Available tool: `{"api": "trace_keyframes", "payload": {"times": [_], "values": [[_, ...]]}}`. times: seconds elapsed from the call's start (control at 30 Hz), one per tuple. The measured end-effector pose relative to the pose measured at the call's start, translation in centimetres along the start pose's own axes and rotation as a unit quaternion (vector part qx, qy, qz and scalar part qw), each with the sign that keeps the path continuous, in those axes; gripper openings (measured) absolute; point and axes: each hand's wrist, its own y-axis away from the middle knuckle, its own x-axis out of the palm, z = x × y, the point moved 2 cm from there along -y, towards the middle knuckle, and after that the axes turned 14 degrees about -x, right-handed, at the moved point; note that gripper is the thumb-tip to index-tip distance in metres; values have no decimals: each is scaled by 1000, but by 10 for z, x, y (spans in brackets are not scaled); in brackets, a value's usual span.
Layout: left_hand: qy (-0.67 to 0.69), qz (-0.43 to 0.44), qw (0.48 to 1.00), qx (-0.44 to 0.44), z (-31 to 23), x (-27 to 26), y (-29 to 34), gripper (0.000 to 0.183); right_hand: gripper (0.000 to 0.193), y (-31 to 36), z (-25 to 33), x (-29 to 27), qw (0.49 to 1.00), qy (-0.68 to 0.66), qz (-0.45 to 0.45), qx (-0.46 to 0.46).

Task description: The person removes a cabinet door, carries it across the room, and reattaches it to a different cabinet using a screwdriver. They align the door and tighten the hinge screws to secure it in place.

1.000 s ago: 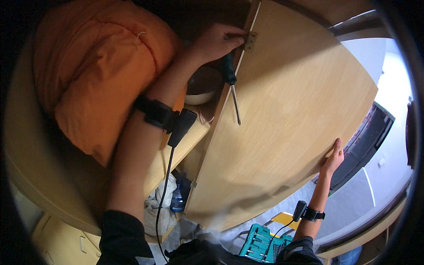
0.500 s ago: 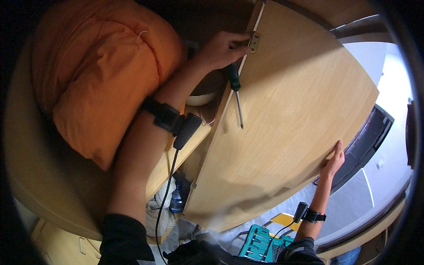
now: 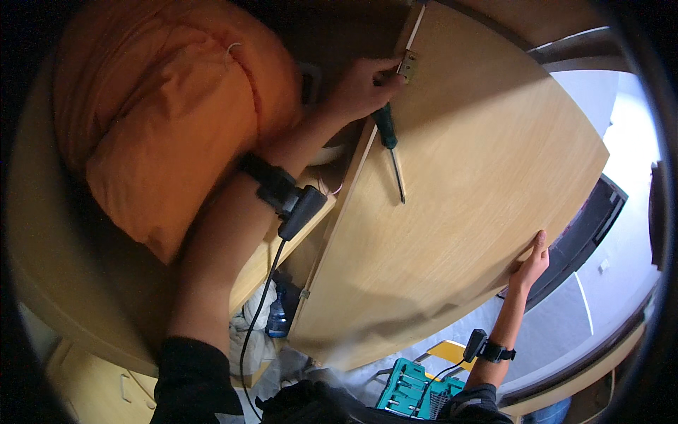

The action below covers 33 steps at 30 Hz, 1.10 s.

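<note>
A light wooden cabinet door [image 3: 473,155] hangs swung out in front of me. My left hand [image 3: 364,88] is at its upper inner edge, thumb and forefinger touching a small metal hinge [image 3: 407,68]. A screwdriver [image 3: 385,127] with a dark green handle is tucked in the same hand, its shaft pointing down across the door's face. The fingers around its handle are partly hidden. My right hand [image 3: 531,268] grips the door's outer edge low on the right, thumb on the near face, the other fingers mostly out of sight behind. Another hinge [image 3: 304,294] sits lower on the inner edge.
A large orange cloth bundle [image 3: 176,127] fills the cabinet's left side, beside my left arm. Below lie a wooden shelf [image 3: 248,281], a blue-tinted bottle [image 3: 277,319] and pale cloth. A teal tool case [image 3: 402,389] and a yellow seat [image 3: 448,351] stand low in front.
My left hand has shifted slightly right and down at the hinge. The screwdriver has moved right with it, its tip swinging a little to the right. My right hand keeps its hold.
</note>
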Motion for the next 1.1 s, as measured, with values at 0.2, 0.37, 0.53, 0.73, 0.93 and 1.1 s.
{"api": "trace_keyframes", "payload": {"times": [0.2, 0.37, 0.53, 0.73, 0.93, 1.1], "values": [[79, 44, 995, -29, 15, 2, -4, 56, 45, 1, 5, -1, 1000, 4, 17, -3], [48, 25, 998, -34, 15, 1, -4, 59, 47, 3, 6, 1, 1000, -1, 20, -7], [55, 29, 996, -65, 16, 3, -2, 61, 49, 4, 8, 3, 1000, -10, 20, -20], [65, 34, 994, -77, 17, 0, -2, 58, 50, 4, 5, 1, 1000, -2, 28, 7], [75, 19, 995, -60, 17, 4, 1, 54, 49, 5, 1, 1, 1000, -13, 22, 14], [36, 1, 999, -32, 18, 6, -1, 53, 48, 5, 3, -1, 1000, 3, 30, 5]]}}
